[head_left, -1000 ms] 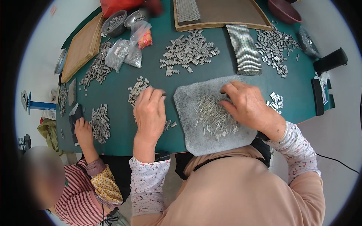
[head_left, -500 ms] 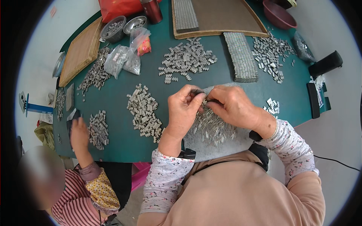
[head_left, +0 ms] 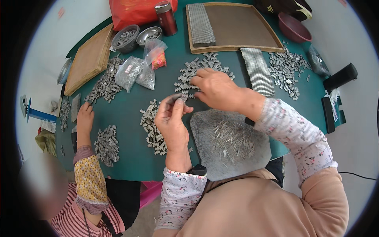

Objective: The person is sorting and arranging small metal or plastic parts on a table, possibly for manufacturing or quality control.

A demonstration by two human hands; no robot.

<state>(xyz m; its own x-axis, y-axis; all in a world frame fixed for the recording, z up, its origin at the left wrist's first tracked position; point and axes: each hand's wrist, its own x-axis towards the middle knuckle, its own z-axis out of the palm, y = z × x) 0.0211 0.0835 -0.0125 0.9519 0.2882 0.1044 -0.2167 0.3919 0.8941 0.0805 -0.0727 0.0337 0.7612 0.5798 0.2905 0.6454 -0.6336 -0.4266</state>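
Observation:
My left hand [head_left: 173,120] is raised in a pinch between the two nearest piles of small metal pieces, with a dark patch at its fingertips. Whatever it pinches is too small to make out. My right hand [head_left: 219,89] reaches over the near edge of a pile of grey, notched metal pieces [head_left: 205,63], thumb and fingers apart. Below it lies a grey felt pad [head_left: 205,158] bearing a heap of thin, shiny metal pins [head_left: 233,140]. Left of the pad is a pile of paler, block-like metal pieces [head_left: 152,126], partly behind my left hand.
A wooden tray [head_left: 241,49] and a strip of joined pieces [head_left: 258,73] lie ahead. Beyond are bowls [head_left: 125,49], plastic bags [head_left: 130,73] and a red flask [head_left: 166,19]. At the left, a co-worker's hand [head_left: 85,114] is near other piles. A black stand [head_left: 341,71] is on the right.
My hands have parted from above the pins. The right has moved forward to the notched pieces, the left slightly leftward. The view has shifted; the co-worker's hand has moved farther forward.

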